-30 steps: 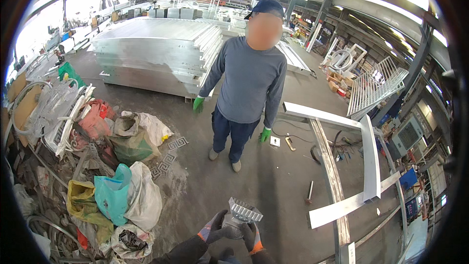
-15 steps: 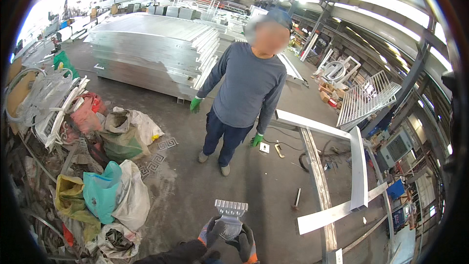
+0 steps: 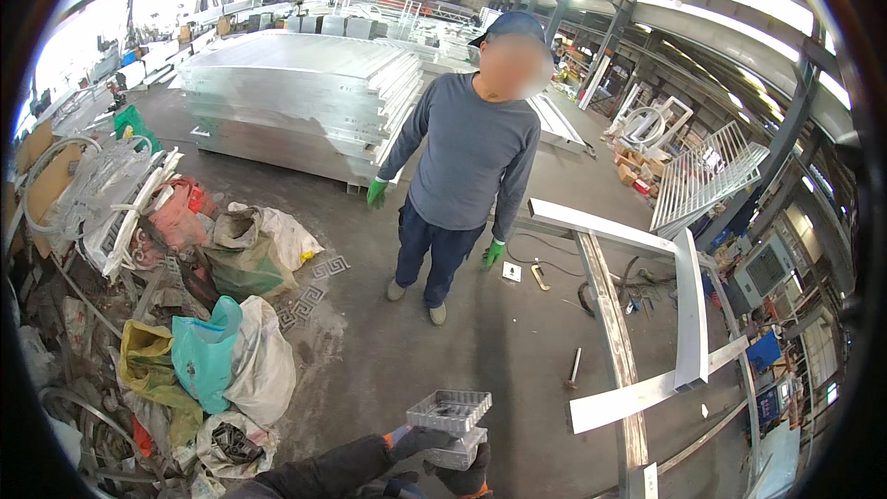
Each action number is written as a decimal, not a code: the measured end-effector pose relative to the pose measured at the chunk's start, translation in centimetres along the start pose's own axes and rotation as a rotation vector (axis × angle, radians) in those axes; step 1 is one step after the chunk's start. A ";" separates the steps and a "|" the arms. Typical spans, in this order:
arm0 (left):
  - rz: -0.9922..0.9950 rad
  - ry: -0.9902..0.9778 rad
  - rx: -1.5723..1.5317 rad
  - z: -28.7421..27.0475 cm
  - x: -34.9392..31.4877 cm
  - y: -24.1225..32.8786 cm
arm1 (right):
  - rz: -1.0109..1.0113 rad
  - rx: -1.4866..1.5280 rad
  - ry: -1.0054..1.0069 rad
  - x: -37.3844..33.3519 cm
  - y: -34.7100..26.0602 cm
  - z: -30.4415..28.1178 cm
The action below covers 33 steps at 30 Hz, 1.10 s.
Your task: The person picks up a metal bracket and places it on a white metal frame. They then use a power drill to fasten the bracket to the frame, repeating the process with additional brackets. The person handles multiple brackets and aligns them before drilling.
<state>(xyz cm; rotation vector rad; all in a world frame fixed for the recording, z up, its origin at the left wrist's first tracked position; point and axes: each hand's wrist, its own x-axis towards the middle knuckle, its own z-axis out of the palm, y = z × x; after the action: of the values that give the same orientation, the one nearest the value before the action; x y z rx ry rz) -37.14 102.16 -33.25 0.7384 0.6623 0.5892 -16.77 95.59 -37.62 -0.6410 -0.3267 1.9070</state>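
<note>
the left hand [image 3: 416,443] pinches the fluted silver fitting [image 3: 450,411] near its middle, the right hand [image 3: 464,476] clasps its lower end, and steady two-handed support is advisable.

A cluttered grey workshop floor [image 3: 370,360]

Toward the back, a stack of silvery panels [image 3: 286,120] rises above the floor. At the left is a heap of scrap [image 3: 83,314]; along its edge sit a yellow sack [image 3: 148,351], a turquoise bag [image 3: 208,351], a white sack [image 3: 263,365] touching it and an open bag [image 3: 236,444] of dark scraps. Patterned metal pieces [image 3: 300,307] lie just beside the sacks. Further right are a white square plate [image 3: 511,272], a yellow C-shaped tool [image 3: 540,278] near it and a hammer [image 3: 576,368]. A worn beam [image 3: 612,323] carries white bars [image 3: 691,310]; its supports are unclear.
</note>
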 end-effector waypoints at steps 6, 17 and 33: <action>0.367 0.032 0.008 3.3 3.1 -1.8 | 0.113 0.012 -0.172 -0.6 -2.6 -1.8; 0.461 0.207 -0.164 2.5 4.9 -4.0 | -0.122 -0.299 0.467 -5.4 -4.1 -7.2; 0.307 -0.003 -0.943 -3.5 7.4 6.0 | -0.169 -0.356 0.740 -8.7 5.4 -5.7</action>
<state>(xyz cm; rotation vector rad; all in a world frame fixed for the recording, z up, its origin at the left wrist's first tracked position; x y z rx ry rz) -36.34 112.30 -33.14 -0.0539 0.2037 1.0719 -15.01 85.09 -42.49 -1.4459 -0.2279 1.3390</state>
